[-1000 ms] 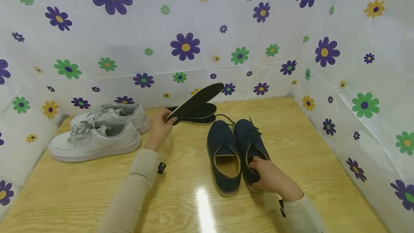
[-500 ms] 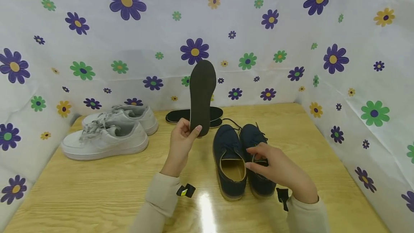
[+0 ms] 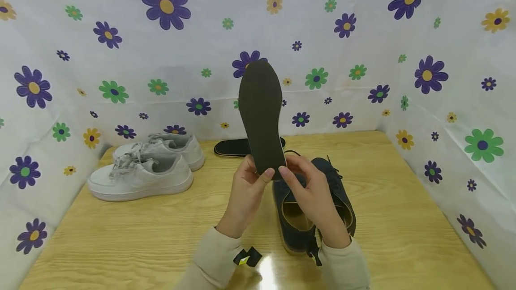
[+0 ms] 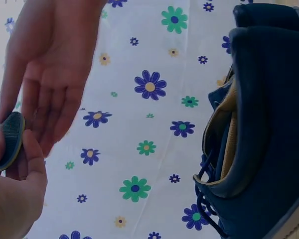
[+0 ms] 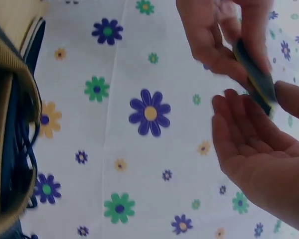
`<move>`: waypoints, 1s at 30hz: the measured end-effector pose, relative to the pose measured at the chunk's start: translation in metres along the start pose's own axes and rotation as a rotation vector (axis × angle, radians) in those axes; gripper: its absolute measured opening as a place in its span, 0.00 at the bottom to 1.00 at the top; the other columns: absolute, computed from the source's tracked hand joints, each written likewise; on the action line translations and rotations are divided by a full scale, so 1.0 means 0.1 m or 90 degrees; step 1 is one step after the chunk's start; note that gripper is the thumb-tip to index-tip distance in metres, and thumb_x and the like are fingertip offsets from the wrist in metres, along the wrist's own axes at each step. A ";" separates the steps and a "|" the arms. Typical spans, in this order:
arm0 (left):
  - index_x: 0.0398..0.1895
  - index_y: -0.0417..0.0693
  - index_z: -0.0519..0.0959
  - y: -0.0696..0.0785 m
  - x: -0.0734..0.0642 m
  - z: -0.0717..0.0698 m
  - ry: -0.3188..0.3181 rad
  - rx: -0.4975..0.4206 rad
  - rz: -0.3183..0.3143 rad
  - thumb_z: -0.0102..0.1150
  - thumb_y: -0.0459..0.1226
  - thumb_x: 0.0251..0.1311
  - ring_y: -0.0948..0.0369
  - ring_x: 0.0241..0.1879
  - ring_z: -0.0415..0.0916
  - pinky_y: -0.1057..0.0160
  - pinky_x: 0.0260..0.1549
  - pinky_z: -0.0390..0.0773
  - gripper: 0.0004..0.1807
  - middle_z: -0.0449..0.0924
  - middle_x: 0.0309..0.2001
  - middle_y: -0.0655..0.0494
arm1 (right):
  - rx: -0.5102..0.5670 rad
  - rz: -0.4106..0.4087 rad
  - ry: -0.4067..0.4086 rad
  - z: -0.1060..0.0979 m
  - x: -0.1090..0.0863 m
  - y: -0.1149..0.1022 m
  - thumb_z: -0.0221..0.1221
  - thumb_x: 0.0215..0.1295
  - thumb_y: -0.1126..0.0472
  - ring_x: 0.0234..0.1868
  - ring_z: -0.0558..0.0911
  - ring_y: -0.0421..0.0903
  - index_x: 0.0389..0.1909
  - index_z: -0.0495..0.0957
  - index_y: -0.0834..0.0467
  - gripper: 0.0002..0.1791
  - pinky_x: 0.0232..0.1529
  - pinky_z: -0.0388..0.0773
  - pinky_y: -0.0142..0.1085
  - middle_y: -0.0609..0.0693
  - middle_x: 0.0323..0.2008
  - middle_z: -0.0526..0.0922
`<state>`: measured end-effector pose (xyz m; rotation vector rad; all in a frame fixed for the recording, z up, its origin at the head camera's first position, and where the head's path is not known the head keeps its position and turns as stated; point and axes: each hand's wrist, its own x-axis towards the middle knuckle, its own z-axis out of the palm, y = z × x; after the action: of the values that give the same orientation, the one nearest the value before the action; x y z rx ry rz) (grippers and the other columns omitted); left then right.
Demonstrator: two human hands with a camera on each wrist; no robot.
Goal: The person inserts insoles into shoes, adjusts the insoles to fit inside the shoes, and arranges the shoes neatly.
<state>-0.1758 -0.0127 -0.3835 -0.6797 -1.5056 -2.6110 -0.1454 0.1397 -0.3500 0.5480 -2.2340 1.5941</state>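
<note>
A dark insole (image 3: pixel 262 111) is held upright over the table, its wider end up and its flat dark face turned toward me. My left hand (image 3: pixel 243 198) pinches the lower left edge, thumb in front and fingers behind. At the lower right edge, my right hand (image 3: pixel 316 196) grips it the same way, both thumbs nearly meeting. The left wrist view shows the insole's end (image 4: pixel 12 134) between the two hands. Below the right hand, a pair of navy lace-up shoes (image 3: pixel 296 236) stands side by side, partly hidden by that hand and forearm.
Another black insole (image 3: pixel 231 147) lies at the back of the wooden table (image 3: pixel 141 236), partly behind the held one. White sneakers (image 3: pixel 141 182) stand in a pair at the left. A flowered cloth (image 3: pixel 342 66) hangs behind and at the sides.
My left hand has lifted the insole from the back and turned it upright. My right hand has left the right navy shoe and taken hold of the insole's lower end.
</note>
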 end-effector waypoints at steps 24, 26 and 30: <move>0.38 0.51 0.81 0.42 0.04 -0.25 0.045 0.210 -0.085 0.63 0.34 0.59 0.64 0.42 0.77 0.63 0.49 0.74 0.06 0.83 0.38 0.61 | 0.008 -0.091 -0.052 -0.32 -0.05 0.03 0.60 0.61 0.73 0.35 0.83 0.40 0.52 0.79 0.63 0.17 0.35 0.80 0.31 0.55 0.40 0.84; 0.37 0.51 0.80 0.46 0.04 -0.29 0.074 0.203 -0.083 0.61 0.32 0.60 0.64 0.42 0.77 0.64 0.49 0.73 0.05 0.83 0.38 0.61 | -0.007 -0.082 -0.075 -0.37 -0.06 0.05 0.59 0.62 0.73 0.36 0.83 0.39 0.53 0.78 0.64 0.17 0.36 0.80 0.31 0.55 0.41 0.84; 0.39 0.52 0.79 0.54 0.05 -0.35 0.076 0.141 -0.050 0.55 0.28 0.63 0.62 0.46 0.78 0.63 0.53 0.73 0.09 0.81 0.42 0.60 | -0.041 -0.077 -0.096 -0.47 -0.07 0.08 0.59 0.63 0.72 0.37 0.82 0.38 0.54 0.78 0.63 0.17 0.36 0.78 0.31 0.55 0.44 0.84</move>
<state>-0.1781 -0.0693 -0.3531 -0.4454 -1.7811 -2.4353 -0.1405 0.1870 -0.3452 0.7923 -2.3027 1.4591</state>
